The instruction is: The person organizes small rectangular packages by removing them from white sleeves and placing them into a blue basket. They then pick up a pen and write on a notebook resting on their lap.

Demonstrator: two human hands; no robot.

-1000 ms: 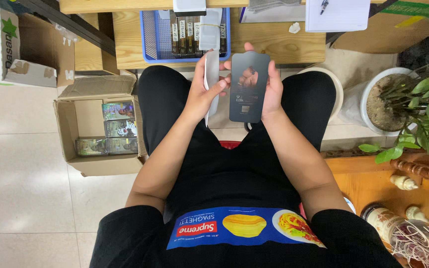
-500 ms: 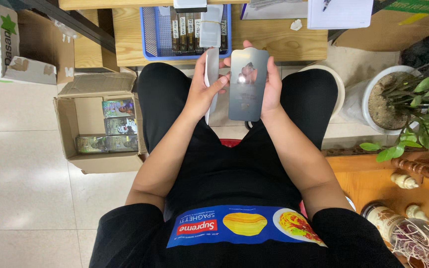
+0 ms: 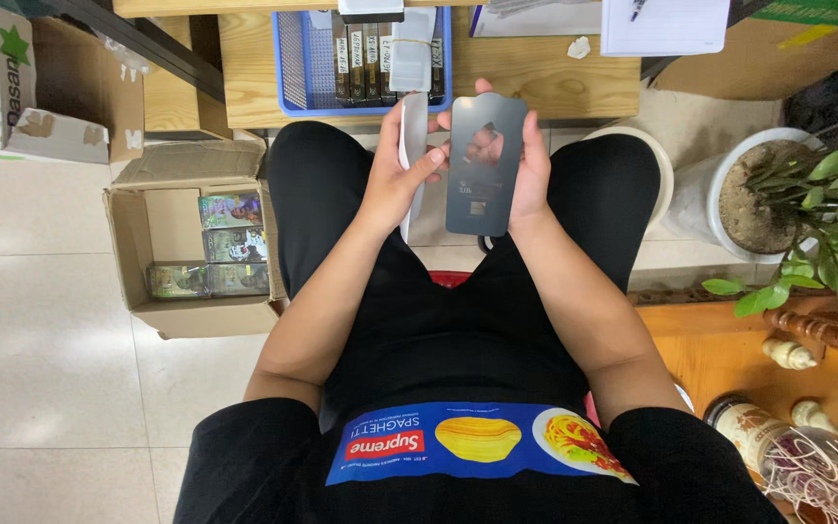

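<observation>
I sit with both hands raised over my lap. My right hand holds a dark glossy flat sheet, phone-shaped with a notch at its top, gripped along its right edge. My left hand holds a thin white flat piece upright beside the dark sheet, thumb on its front. The two pieces stand side by side, nearly touching. The dark sheet reflects light on its face.
A blue plastic basket with several slim packets stands on the wooden bench ahead. An open cardboard box with small packs lies on the tile floor at left. A potted plant and wooden furniture stand at right.
Both hands with the two flat pieces stay in nearly the same spot. The dark sheet has tilted slightly, changing the reflection on its face.
</observation>
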